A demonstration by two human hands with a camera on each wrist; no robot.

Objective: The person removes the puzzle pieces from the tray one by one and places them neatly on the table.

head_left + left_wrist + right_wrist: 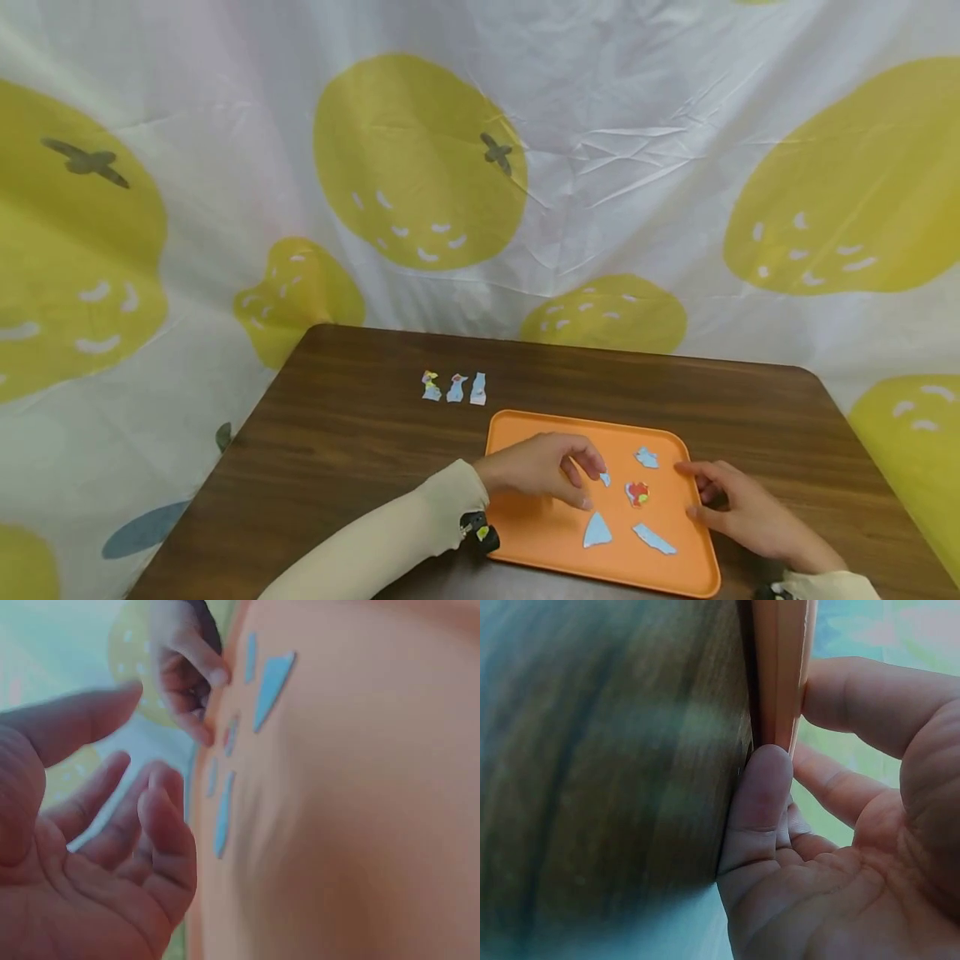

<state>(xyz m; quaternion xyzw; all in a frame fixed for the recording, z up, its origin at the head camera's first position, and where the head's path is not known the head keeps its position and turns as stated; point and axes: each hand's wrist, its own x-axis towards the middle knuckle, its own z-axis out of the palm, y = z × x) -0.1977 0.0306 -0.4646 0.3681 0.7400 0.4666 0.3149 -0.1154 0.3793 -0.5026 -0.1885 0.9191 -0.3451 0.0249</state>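
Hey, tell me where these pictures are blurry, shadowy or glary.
Head view: fairly even light, bright creases on the curtain; left wrist: soft focus, a broad dim shadow on the tray beside the left hand; right wrist: the tabletop is dark and smeared, the upper-right background washed out, the right hand sharper.

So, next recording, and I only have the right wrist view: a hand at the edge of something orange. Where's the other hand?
Observer: The head view shows the left hand above the orange tray.
Operator: Is it holding anything?
Observer: No. In the left wrist view its thumb stands apart from its fingers, with nothing between them.
Operator: And what lies on the tray?
Observer: Five flat pieces, four pale blue and one largely red.
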